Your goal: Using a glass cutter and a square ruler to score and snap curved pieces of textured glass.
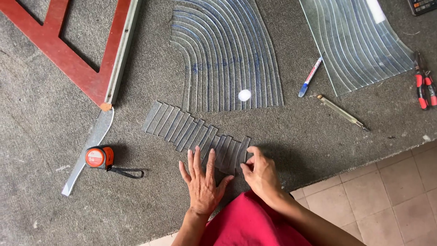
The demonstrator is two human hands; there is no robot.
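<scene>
Left hand (203,182): flat and open on the bench (41,127), fingers spread, fingertips touching the near edge of the strip row (195,134); it grips nothing.
Right hand (260,172): fingers curled, thumb and fingertips pinching the right-end strip (244,152) at its edge; the strip lies flat on the bench.
Strip row: narrow clear glass strips laid side by side in a slanting band, from upper left down to the hands, edges touching or nearly so.
Tape (99,157): orange measuring tape with a black strap, left of the hands, beside a long grey bar (91,146).
Cutter (342,112): slim glass cutter to the right, well apart from the hands; a blue-capped marker (310,76) lies just beyond it.
Scored sheet (227,54): curved glass piece with many arcs and blue marks, just beyond the strip row.
Second sheet (355,41): larger scored glass at the far right, pliers (424,86) with red handles beside it.
Frame (68,50): red wood frame with a metal edge, far left.
Risk, cuts: bare fingers sit on fresh glass edges; a slide along one could slice skin.
Risk, breakage: the strips look thin; pressing or lifting one by its end could snap it.
Risk, order: nudging the end strip sideways could push its neighbours and disturb the row.
Risk, fall: the near strips lie close to the bench edge above the tiled floor (391,191); a slip could send one over.
</scene>
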